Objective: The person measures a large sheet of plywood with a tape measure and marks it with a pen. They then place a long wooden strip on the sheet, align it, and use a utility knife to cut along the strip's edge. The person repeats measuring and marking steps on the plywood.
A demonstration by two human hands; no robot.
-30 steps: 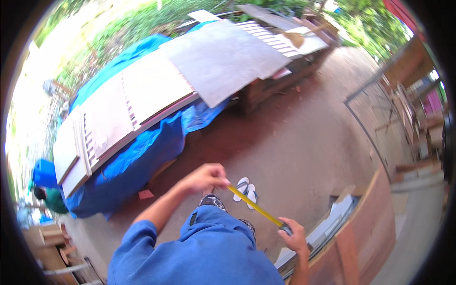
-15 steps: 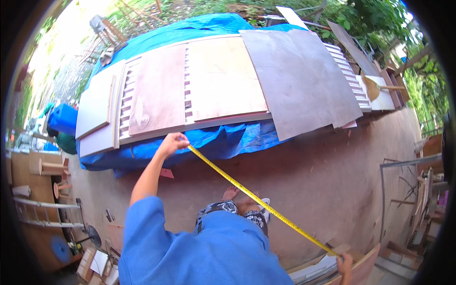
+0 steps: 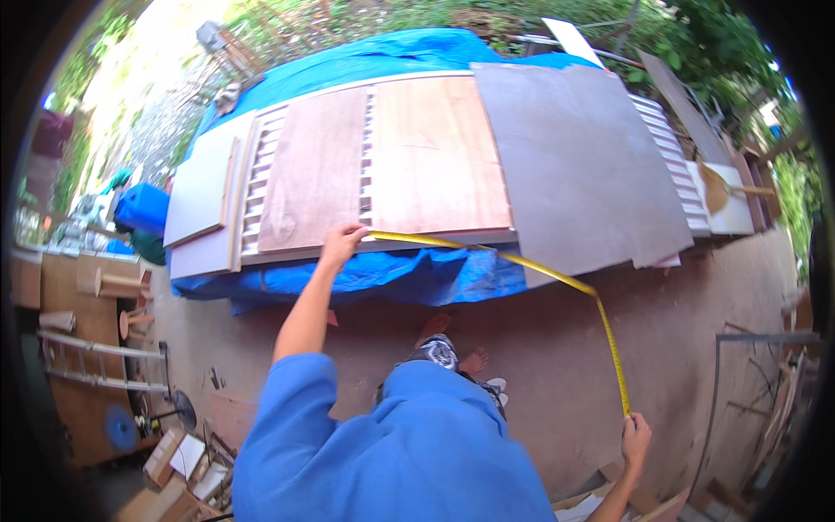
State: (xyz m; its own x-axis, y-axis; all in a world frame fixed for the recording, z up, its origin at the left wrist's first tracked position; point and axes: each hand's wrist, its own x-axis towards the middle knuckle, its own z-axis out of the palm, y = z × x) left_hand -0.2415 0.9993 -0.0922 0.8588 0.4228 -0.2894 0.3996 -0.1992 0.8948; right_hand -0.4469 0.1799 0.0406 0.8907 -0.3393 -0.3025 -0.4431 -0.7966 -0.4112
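My left hand [image 3: 345,243] pinches one end of a yellow tape measure [image 3: 532,263], close to the front edge of the slatted rack. Just beyond it lie a reddish-brown wood panel [image 3: 313,170] and a paler plywood panel [image 3: 439,157], side by side. The tape runs rightward past the plywood's front edge, kinks over a grey sheet [image 3: 583,165] and drops toward me. Its other end is gripped by my right hand [image 3: 637,438], low on the right over the floor; any case inside the fingers is hidden.
Blue tarpaulin [image 3: 391,271] hangs below the rack's front. White boards [image 3: 202,196] lie at its left end, a broom [image 3: 718,189] at the right. A metal ladder [image 3: 104,361] and wood offcuts [image 3: 178,457] sit left; a metal frame [image 3: 718,391] stands right.
The tape, straight and slanting before, now sags and bends. My left hand has moved to the rack's edge near the plywood, and my right hand has come up from the lower right.
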